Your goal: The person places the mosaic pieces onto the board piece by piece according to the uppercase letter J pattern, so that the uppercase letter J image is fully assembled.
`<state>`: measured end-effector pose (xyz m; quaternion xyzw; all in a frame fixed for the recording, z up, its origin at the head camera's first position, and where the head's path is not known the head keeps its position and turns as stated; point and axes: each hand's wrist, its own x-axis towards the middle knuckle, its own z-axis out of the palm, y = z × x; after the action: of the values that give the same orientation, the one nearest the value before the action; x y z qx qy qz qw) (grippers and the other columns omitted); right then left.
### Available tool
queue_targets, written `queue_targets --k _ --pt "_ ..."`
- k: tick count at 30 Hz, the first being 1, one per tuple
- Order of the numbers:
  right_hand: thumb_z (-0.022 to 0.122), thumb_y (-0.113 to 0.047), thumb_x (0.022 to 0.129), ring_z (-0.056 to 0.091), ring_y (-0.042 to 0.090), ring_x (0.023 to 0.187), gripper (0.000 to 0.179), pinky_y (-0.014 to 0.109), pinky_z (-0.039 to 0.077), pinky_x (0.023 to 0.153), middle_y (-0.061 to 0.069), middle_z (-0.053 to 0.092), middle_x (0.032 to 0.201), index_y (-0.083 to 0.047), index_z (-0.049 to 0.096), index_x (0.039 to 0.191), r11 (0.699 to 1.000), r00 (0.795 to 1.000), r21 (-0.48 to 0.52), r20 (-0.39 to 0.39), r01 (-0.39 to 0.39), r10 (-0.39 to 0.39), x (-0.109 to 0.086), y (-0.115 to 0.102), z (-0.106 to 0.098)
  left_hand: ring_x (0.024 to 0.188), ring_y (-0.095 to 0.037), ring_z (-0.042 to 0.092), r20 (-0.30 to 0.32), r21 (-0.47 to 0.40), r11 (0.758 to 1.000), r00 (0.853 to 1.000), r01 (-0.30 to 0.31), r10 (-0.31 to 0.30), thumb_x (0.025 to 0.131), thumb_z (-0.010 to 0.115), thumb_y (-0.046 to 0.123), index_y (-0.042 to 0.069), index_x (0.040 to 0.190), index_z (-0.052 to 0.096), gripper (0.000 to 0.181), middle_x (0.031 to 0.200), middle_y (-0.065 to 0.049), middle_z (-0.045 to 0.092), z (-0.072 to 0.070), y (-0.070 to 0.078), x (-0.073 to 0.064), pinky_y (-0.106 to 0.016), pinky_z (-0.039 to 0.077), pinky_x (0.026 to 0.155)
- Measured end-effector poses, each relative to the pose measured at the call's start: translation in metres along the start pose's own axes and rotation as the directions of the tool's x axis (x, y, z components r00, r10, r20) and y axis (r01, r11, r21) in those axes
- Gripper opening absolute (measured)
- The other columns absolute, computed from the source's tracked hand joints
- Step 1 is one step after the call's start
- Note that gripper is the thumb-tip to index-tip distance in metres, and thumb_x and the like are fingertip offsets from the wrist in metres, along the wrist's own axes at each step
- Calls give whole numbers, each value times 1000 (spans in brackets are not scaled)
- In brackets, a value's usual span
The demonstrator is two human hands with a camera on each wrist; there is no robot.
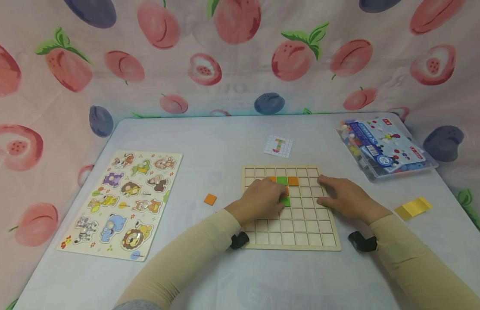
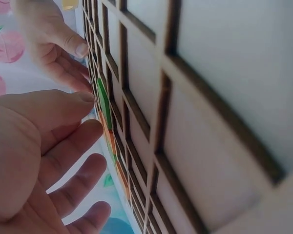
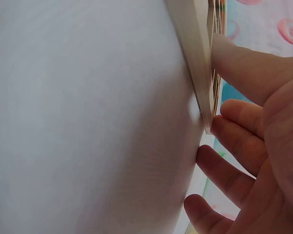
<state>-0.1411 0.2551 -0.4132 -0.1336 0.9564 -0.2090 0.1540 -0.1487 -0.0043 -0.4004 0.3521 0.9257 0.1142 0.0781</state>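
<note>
My left hand (image 1: 263, 199) is over a wooden grid board (image 1: 294, 241), its fingertips by a green tile (image 1: 285, 201). In the left wrist view its thumb and index finger are apart at the green tile (image 2: 103, 103), which sits in a grid cell; the other fingers spread loosely. My right hand (image 1: 350, 199) rests at the board's right edge. Its thumb (image 3: 244, 68) lies over the frame, and the loosely extended fingers touch the edge and table. Another green tile (image 1: 282, 181) and an orange tile (image 1: 293, 181) sit in the upper cells; further orange tiles are partly hidden by my left hand.
A loose orange tile (image 1: 210, 199) lies left of the board. Behind the board is a small pattern card (image 1: 278, 146). An animal puzzle board (image 1: 121, 204) lies at left. A plastic box (image 1: 387, 146) of colourful pieces and a folded yellow paper (image 1: 413, 209) are at right.
</note>
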Motion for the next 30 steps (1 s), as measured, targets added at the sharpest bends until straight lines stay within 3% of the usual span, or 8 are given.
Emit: queue_targets --k 10,19,25,30 --pt "71 -33 94 35 49 138 71 61 28 110 27 40 151 2 42 149 1000 1000 -9 4 -9 9 0 0 0 97 -15 61 -11 -33 999 999 36 -37 92 69 18 17 115 74 24 108 8 72 -7 -6 -5 -30 49 82" --pt "71 -32 94 35 50 137 72 61 28 110 27 40 151 3 42 149 1000 1000 -9 5 -1 1 0 0 0 100 -16 61 -2 -46 996 997 77 -78 94 71 27 17 116 73 24 110 6 72 -16 -12 -16 -31 49 83" --pt "71 -31 94 35 50 137 71 61 28 110 27 40 150 3 42 149 1000 1000 -9 2 5 -5 0 0 0 104 -18 62 -28 -70 994 996 83 -85 93 71 21 14 115 73 23 112 3 72 -20 -20 -26 -35 49 90" --pt "71 -32 94 35 50 137 72 61 28 110 27 40 150 3 41 149 1000 1000 -13 1 0 0 0 0 0 102 -20 63 -50 -84 993 994 88 -92 93 71 21 13 113 73 22 109 1 72 -21 -28 -34 -36 50 88"
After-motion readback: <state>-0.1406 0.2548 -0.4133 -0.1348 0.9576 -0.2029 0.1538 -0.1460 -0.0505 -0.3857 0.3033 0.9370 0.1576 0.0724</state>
